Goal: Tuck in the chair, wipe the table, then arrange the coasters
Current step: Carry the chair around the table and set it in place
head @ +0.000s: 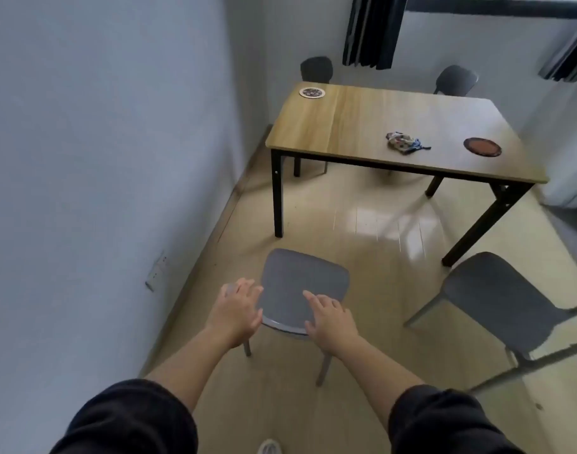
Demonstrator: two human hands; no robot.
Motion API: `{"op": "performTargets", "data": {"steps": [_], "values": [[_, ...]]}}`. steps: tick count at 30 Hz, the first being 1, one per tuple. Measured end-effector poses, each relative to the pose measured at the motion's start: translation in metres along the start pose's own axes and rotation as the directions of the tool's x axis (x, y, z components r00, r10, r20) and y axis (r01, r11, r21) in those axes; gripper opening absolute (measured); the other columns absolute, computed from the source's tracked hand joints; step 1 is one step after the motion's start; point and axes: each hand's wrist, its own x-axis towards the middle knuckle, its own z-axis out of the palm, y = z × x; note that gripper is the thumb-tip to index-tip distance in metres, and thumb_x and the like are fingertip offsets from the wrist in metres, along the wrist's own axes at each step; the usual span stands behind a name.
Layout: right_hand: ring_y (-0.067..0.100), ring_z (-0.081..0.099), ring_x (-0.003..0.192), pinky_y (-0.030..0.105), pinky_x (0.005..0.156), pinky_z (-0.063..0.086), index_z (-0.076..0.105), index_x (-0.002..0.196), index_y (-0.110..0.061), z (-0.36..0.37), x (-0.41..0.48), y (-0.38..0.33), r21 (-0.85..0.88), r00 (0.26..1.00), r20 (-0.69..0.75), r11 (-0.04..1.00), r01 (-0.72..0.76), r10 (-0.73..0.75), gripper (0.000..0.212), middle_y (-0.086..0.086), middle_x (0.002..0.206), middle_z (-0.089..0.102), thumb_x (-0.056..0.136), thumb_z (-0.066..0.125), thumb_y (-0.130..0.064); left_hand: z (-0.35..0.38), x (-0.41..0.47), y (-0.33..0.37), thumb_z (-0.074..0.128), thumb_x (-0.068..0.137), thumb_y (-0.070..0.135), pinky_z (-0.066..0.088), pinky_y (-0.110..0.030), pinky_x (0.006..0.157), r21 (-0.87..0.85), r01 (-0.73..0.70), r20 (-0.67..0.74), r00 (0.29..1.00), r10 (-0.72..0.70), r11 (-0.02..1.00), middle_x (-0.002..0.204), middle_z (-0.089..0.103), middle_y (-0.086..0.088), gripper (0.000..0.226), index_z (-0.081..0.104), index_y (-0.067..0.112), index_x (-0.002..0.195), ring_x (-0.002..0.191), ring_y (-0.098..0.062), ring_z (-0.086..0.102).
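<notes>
While left hand [238,309] and right hand [329,317] hang over the grey chair [300,273], each grip spread, table [379,116] well apart

I'm getting soft daylight coming from the window [497,4] at top right. It's glaring white off the floor [379,224] under the table [379,106]. Everything's reading slightly soft; edges are bowing.

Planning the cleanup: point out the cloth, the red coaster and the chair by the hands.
cloth [405,143]: head view, middle of the bundle.
red coaster [482,147]: head view, its centre.
chair [300,283]: head view, grey surface.
</notes>
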Motion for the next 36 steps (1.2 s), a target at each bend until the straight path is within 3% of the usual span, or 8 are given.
{"op": "performTargets", "data": {"steps": [5,8,13,17,23,29,33,36], "values": [[0.024,0.014,0.149,0.053,0.117,0.015,0.000,0.155,-0.035,0.041,0.030,-0.013,-0.078,0.965,0.245,0.994,-0.072,0.089,0.079,-0.002,0.162,0.015,0.096,0.053,-0.040,0.043,0.016,-0.036,0.047,0.088,0.030,0.004,-0.056,0.116,0.111,-0.111,0.273,0.959,0.077,0.988,0.159,0.012,-0.003,0.071,0.015,0.023,0.151,0.147,-0.021,0.005],[0.024,0.012,0.150,0.055,0.118,0.010,0.000,0.156,-0.035,0.063,0.052,-0.011,-0.113,0.929,0.350,0.990,-0.089,0.123,0.083,-0.003,0.163,0.013,0.094,0.056,-0.036,0.063,0.032,-0.045,0.050,0.088,0.026,0.000,-0.058,0.115,0.159,-0.159,0.355,0.930,0.094,0.974,0.159,0.011,-0.004,0.073,0.014,0.022,0.151,0.147,-0.022,0.003],[0.025,0.044,0.130,0.045,0.105,0.035,0.033,0.148,-0.032,0.073,0.069,-0.003,-0.186,0.929,0.350,0.981,-0.054,0.117,0.059,0.000,0.145,0.045,0.094,0.047,-0.011,0.075,0.060,-0.043,0.050,0.086,0.014,-0.004,-0.060,0.114,0.165,-0.217,0.322,0.934,0.155,0.962,0.135,0.045,-0.002,0.048,0.045,0.025,0.133,0.132,-0.021,0.034],[0.028,0.055,0.119,0.039,0.094,0.048,0.048,0.139,-0.031,0.068,0.077,0.003,-0.183,0.932,0.354,0.983,-0.016,0.081,0.052,0.003,0.134,0.058,0.093,0.044,-0.006,0.078,0.078,-0.046,0.048,0.088,0.006,0.010,-0.050,0.116,0.161,-0.221,0.338,0.928,0.156,0.962,0.122,0.058,0.002,0.041,0.056,0.026,0.122,0.118,-0.018,0.049],[0.032,0.055,0.117,0.043,0.095,0.047,0.050,0.137,-0.026,0.051,0.093,0.010,-0.187,0.914,0.400,0.982,0.019,0.059,0.055,0.008,0.128,0.059,0.091,0.047,0.003,0.069,0.101,-0.039,0.050,0.083,0.002,0.029,-0.043,0.104,0.205,-0.247,0.355,0.920,0.163,0.947,0.106,0.066,0.002,0.038,0.062,0.026,0.110,0.104,-0.021,0.059],[0.029,0.060,0.093,0.036,0.071,0.046,0.063,0.108,-0.023,-0.003,0.126,0.037,-0.177,0.947,0.321,0.984,0.026,0.032,0.048,0.006,0.104,0.065,0.083,0.037,0.010,0.036,0.152,-0.021,0.051,0.083,0.003,0.027,-0.032,0.074,0.208,-0.249,0.284,0.941,0.185,0.946,0.089,0.065,0.004,0.026,0.060,0.027,0.088,0.092,-0.019,0.060],[0.027,0.056,0.075,0.033,0.058,0.041,0.055,0.083,-0.026,-0.034,0.150,0.059,-0.206,0.961,0.275,0.978,0.039,0.019,0.037,0.001,0.077,0.057,0.081,0.041,0.009,0.026,0.190,-0.012,0.054,0.084,0.009,0.027,-0.030,0.072,0.192,-0.189,0.239,0.961,0.141,0.963,0.083,0.063,0.005,0.018,0.060,0.026,0.083,0.087,-0.019,0.061],[0.026,0.053,0.072,0.033,0.058,0.040,0.052,0.082,-0.029,-0.055,0.168,0.074,-0.245,0.972,0.234,0.968,0.057,0.002,0.038,-0.001,0.076,0.055,0.080,0.043,0.009,0.019,0.217,-0.006,0.058,0.083,0.017,0.031,-0.031,0.078,0.208,-0.152,0.187,0.976,0.114,0.966,0.085,0.066,0.004,0.010,0.064,0.025,0.084,0.085,-0.019,0.061]]}}
